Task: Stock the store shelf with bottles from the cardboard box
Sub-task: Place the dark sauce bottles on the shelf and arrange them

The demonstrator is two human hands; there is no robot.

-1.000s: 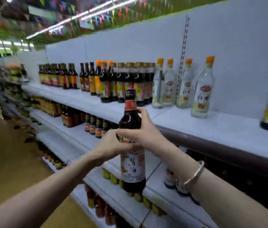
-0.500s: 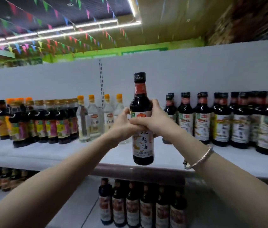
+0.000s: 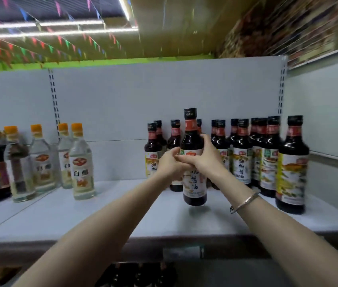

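while upright, bottle | fingers of both hands wrap it

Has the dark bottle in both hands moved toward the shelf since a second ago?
Yes. The dark bottle has risen from below the shelf board to just above it, near the dark bottles at the back.

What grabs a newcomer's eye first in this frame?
The dark sauce bottle at centre, gripped by the left hand and right hand just above the white shelf. Behind and to its right stands a cluster of matching dark bottles; clear orange-capped bottles stand at left.
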